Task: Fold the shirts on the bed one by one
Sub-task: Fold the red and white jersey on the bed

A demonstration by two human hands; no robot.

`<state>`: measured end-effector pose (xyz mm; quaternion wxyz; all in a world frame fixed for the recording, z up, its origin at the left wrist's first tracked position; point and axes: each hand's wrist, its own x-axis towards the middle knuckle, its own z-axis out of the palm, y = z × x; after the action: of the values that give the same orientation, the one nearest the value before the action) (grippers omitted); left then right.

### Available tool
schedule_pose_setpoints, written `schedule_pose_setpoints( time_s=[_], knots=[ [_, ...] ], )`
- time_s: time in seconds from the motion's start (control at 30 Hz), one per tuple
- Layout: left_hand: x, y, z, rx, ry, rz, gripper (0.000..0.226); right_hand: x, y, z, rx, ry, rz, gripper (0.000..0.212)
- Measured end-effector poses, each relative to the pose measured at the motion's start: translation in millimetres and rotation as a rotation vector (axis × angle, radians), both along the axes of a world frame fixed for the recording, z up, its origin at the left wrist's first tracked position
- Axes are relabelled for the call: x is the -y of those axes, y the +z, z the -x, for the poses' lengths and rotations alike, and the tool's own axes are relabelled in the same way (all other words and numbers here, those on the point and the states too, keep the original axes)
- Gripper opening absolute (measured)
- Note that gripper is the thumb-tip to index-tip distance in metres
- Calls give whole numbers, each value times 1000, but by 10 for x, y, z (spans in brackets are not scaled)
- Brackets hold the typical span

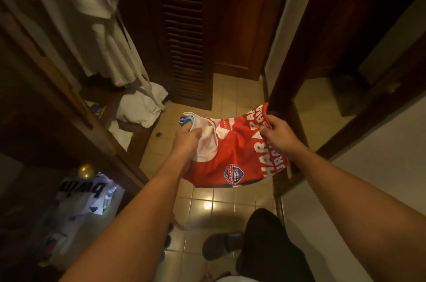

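Observation:
A red shirt (237, 154) with white lettering, a white inner panel and a blue badge hangs in the air over a tiled floor. My left hand (187, 137) grips its left end, where white and light blue cloth bunches up. My right hand (274, 129) pinches the right edge near the lettering. The shirt sags between the two hands. No bed is in view.
An open wooden wardrobe (76, 97) on the left holds hanging white robes (96, 16) and white cloth on its floor. A louvred door (184, 34) stands ahead, a dark door frame (290, 69) to the right. A printed plastic bag (80, 208) hangs lower left. My slippered foot (221, 244) is on the tiles.

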<state>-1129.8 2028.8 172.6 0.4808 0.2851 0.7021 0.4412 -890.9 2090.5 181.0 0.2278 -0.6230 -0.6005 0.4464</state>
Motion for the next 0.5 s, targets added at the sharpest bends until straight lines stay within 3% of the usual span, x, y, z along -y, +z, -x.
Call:
schedule_pose_setpoints(
  time_s=[0.3,0.5],
  knots=[
    [-1250,-201,332,3,188,106,43,-1748,-256,398,-15,236,45,29],
    [-2110,-281,470,39,310,135,56,-3038,-267,594,18,459,103,32]
  ],
)
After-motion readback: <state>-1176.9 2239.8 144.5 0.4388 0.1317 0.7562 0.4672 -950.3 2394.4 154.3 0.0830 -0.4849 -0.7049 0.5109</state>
